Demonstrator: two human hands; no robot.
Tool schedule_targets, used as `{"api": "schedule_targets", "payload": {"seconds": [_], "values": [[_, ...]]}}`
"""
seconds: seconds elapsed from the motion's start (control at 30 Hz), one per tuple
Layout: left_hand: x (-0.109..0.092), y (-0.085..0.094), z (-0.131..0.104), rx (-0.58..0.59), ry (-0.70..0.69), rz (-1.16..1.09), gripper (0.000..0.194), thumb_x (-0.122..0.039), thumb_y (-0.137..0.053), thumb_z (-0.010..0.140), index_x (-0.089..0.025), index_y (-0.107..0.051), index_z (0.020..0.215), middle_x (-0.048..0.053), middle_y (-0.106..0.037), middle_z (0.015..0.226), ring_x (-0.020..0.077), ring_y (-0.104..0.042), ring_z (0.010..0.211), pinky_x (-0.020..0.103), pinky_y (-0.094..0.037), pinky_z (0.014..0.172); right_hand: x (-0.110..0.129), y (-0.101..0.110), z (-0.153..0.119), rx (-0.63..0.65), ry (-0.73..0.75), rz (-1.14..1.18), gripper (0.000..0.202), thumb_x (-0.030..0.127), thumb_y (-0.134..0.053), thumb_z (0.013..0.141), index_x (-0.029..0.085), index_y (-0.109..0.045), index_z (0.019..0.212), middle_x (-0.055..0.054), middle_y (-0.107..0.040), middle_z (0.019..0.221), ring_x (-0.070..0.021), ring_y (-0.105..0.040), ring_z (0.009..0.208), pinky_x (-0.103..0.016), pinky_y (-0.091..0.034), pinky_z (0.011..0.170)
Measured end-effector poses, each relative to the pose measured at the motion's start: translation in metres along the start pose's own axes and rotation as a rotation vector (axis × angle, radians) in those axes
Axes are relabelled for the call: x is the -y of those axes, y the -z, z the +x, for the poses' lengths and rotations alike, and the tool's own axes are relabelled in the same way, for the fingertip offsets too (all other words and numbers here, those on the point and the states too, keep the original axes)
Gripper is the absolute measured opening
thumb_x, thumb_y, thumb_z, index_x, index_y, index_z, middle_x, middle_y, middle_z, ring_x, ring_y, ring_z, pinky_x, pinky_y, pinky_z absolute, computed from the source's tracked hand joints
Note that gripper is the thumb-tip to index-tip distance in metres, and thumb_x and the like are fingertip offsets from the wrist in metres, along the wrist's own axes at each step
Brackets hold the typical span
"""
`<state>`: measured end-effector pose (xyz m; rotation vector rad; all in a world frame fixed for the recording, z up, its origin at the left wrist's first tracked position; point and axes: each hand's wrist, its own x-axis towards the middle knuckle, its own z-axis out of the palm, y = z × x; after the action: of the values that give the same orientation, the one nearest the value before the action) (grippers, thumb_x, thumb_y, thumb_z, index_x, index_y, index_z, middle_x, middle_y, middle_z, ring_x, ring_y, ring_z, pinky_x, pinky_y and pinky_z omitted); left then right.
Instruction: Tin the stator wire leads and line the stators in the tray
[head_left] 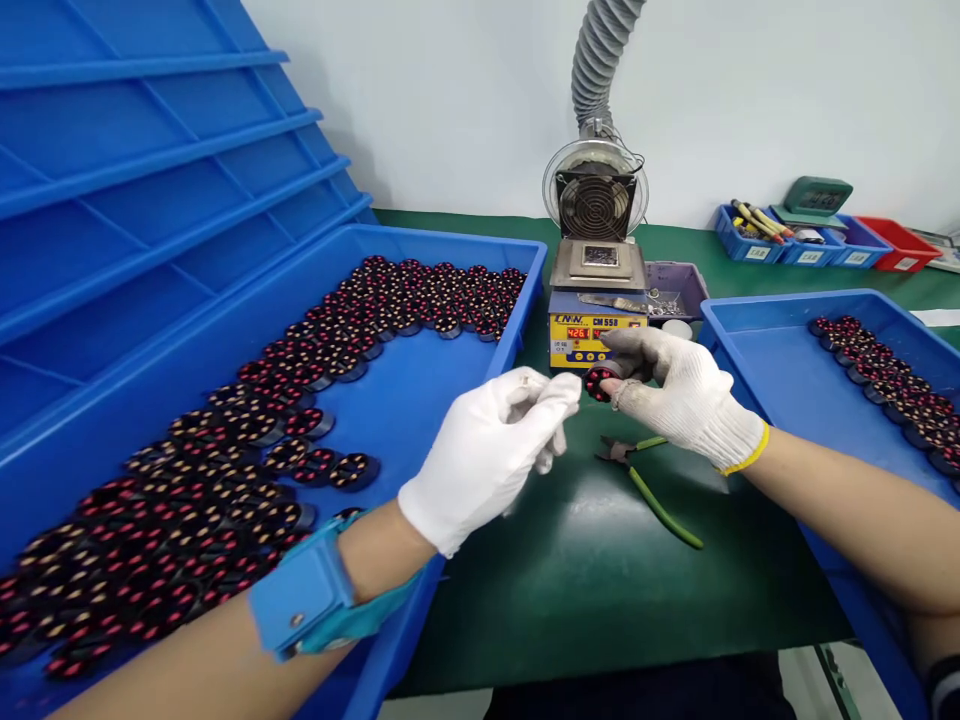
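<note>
In a white glove, my left hand (pixel 502 435) has its fingertips pinched together beside the part in the other hand. Whatever is between those fingertips, if anything, is too small to make out. My right hand (pixel 675 390), in a white knit glove with a yellow cuff edge, grips a round black part with red marks (pixel 598 382) between thumb and fingers. The part is held just in front of a yellow-and-blue solder pot (pixel 598 340) with a lit red display. Below the right hand, cutting pliers with green handles (pixel 652 490) lie spread on the green table (pixel 600 600).
A large blue tray (pixel 427 400) with many round black parts stands left, below stacked blue trays (pixel 150 170). Another blue tray (pixel 780 370) holds rows of parts at right. Behind are a fan (pixel 596 207), a duct (pixel 600 60), a purple bin (pixel 694 285) and small bins (pixel 892 262).
</note>
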<state>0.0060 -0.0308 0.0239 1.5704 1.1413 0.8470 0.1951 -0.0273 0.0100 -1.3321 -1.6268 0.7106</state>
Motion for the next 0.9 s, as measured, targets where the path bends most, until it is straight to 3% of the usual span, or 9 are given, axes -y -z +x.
{"api": "schedule_targets", "payload": {"seconds": [0.07, 0.17, 0.23, 0.33, 0.43, 0.6, 0.9], "values": [[0.004, -0.001, 0.002, 0.049, 0.002, 0.077, 0.036, -0.051, -0.053, 0.087, -0.019, -0.055, 0.071, -0.003, -0.057, 0.056, 0.0112, -0.052, 0.046, 0.024, -0.041, 0.049, 0.0, 0.012, 0.015, -0.075, 0.081, -0.157, 0.041, 0.024, -0.066, 0.077, 0.017, -0.065, 0.117, -0.004, -0.072, 0.094, -0.0191, -0.07, 0.087, -0.033, -0.058, 0.082], [0.014, -0.005, 0.007, 0.285, -0.03, 0.37, 0.037, -0.052, -0.05, 0.087, -0.021, -0.061, 0.072, 0.001, -0.064, 0.065, 0.0166, -0.059, 0.058, 0.028, -0.042, 0.056, 0.002, 0.036, 0.057, -0.158, 0.156, -0.524, 0.043, 0.026, -0.063, 0.08, 0.021, -0.064, 0.123, -0.005, -0.07, 0.106, -0.0242, -0.067, 0.098, -0.042, -0.054, 0.091], [0.02, -0.007, 0.009, 0.444, -0.044, 0.563, 0.038, -0.052, -0.048, 0.086, -0.022, -0.064, 0.071, 0.003, -0.068, 0.071, 0.0197, -0.062, 0.064, 0.03, -0.04, 0.058, 0.005, 0.049, 0.094, -0.183, 0.126, -0.787, 0.045, 0.03, -0.062, 0.082, 0.024, -0.061, 0.127, -0.007, -0.068, 0.113, -0.0312, -0.063, 0.106, -0.052, -0.05, 0.092], [0.028, -0.007, 0.011, 0.583, 0.011, 0.702, 0.039, -0.055, -0.049, 0.084, -0.022, -0.067, 0.074, 0.006, -0.071, 0.076, 0.0228, -0.064, 0.067, 0.031, -0.04, 0.059, 0.011, 0.056, 0.147, -0.107, 0.107, -1.078, 0.042, 0.03, -0.058, 0.087, 0.023, -0.058, 0.129, -0.009, -0.064, 0.118, -0.0344, -0.06, 0.111, -0.053, -0.047, 0.093], [0.032, -0.004, 0.011, 0.626, 0.055, 0.733, 0.04, -0.057, -0.049, 0.081, -0.023, -0.069, 0.08, 0.008, -0.073, 0.081, 0.025, -0.066, 0.071, 0.031, -0.042, 0.06, 0.017, 0.048, 0.181, -0.004, 0.081, -1.239, 0.042, 0.028, -0.055, 0.09, 0.017, -0.056, 0.13, -0.011, -0.061, 0.12, -0.0331, -0.057, 0.114, -0.048, -0.044, 0.095], [0.033, -0.002, 0.013, 0.626, 0.068, 0.744, 0.042, -0.058, -0.047, 0.081, -0.024, -0.07, 0.082, 0.007, -0.074, 0.083, 0.0252, -0.067, 0.071, 0.031, -0.042, 0.06, 0.025, 0.024, 0.196, 0.101, 0.08, -1.301, 0.039, 0.019, -0.064, 0.083, 0.01, -0.063, 0.12, -0.018, -0.063, 0.116, -0.0405, -0.058, 0.11, -0.056, -0.047, 0.089], [0.037, 0.0, 0.015, 0.644, 0.075, 0.751, 0.042, -0.059, -0.045, 0.081, -0.025, -0.069, 0.082, 0.007, -0.073, 0.083, 0.0265, -0.067, 0.072, 0.032, -0.043, 0.061, 0.021, 0.011, 0.198, 0.179, 0.089, -1.353, 0.038, 0.01, -0.063, 0.08, 0.009, -0.065, 0.118, -0.019, -0.065, 0.113, -0.0382, -0.06, 0.106, -0.056, -0.047, 0.087]]}}
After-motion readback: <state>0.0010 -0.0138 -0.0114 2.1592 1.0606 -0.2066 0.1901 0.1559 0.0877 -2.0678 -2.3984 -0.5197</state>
